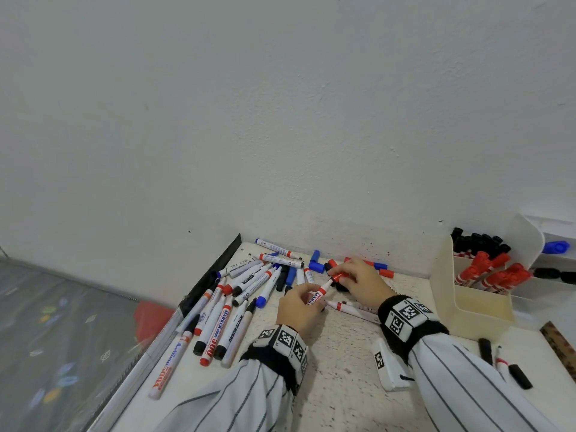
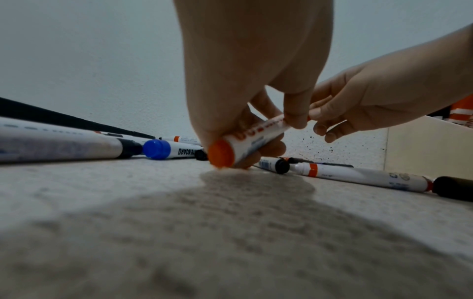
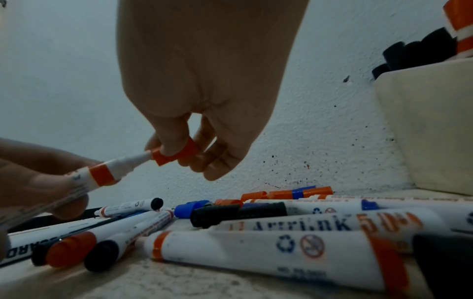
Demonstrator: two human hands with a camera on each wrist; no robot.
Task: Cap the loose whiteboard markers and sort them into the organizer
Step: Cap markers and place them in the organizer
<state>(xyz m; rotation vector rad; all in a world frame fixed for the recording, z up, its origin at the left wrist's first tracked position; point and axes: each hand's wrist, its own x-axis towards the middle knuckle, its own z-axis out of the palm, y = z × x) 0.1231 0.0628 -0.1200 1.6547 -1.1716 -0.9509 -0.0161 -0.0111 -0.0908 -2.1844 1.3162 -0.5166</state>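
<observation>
**Red marker meeting its cap, above the table**

Head view: left hand (image 1: 299,307) grips red marker (image 1: 319,295) by the barrel; right hand (image 1: 361,283) pinches red cap (image 1: 338,276) at the marker's tip. Organizer (image 1: 467,294) stands right, against the wall, holding capped markers. Loose markers (image 1: 224,310) lie left on the table (image 1: 336,385).

Left wrist view: fingers (image 2: 294,113) curl round the marker barrel (image 2: 253,141), butt end just above the table.

Right wrist view: thumb and fingers (image 3: 171,139) pinch the cap (image 3: 176,154), the white tip entering its mouth.

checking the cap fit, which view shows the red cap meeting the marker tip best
The right wrist view: the red cap, pinched by the right hand, sits at the marker tip, unobstructed. The head view shows it small; in the left wrist view fingers hide it.
</observation>
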